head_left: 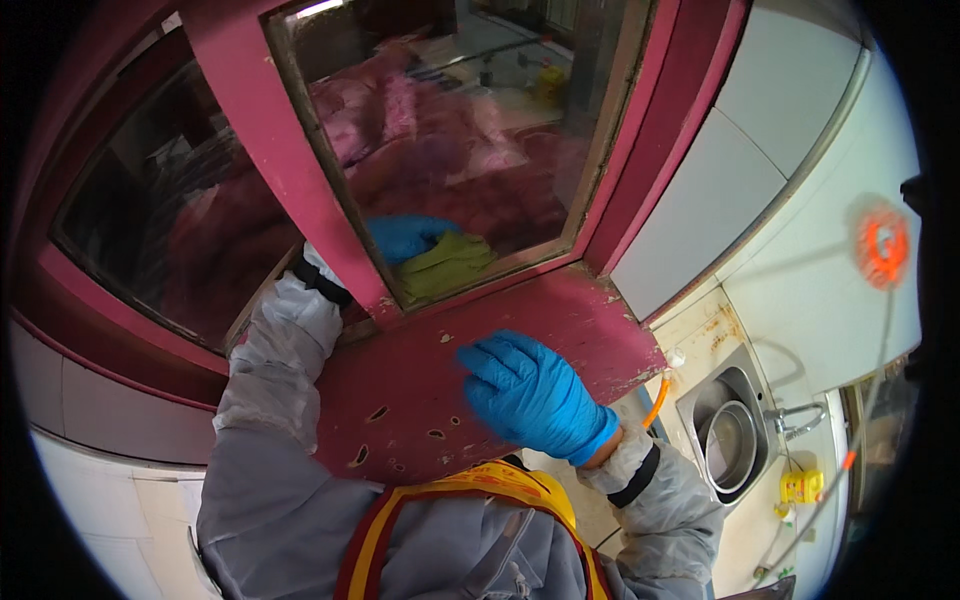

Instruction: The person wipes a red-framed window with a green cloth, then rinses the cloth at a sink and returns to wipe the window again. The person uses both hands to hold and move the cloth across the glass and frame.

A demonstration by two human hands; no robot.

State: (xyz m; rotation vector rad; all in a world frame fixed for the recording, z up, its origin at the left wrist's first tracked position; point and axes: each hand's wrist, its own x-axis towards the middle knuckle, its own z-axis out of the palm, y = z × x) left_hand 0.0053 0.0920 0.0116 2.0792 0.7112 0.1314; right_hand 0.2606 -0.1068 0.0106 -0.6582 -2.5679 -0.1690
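Cloth: folded green fabric cloth point(447, 268), showing through the clear framed glass pane point(540, 200), low down; probably light, soft, limp, easiest gripped by a bunched fold.
Left blue-gloved hand point(405, 237): touching it behind the pane; fingertips hiding, pinch untellable.
Right blue-gloved hand point(538, 392): hanging over the chipped red-painted ledge point(510, 322), fingers loosely extending, nothing visibly held.

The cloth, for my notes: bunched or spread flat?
Bunched: the cloth shows creased layers through the glass, at the left hand.

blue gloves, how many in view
2: one on the left hand, seen through the window glass at the green cloth; the other on the right hand, over the red sill.
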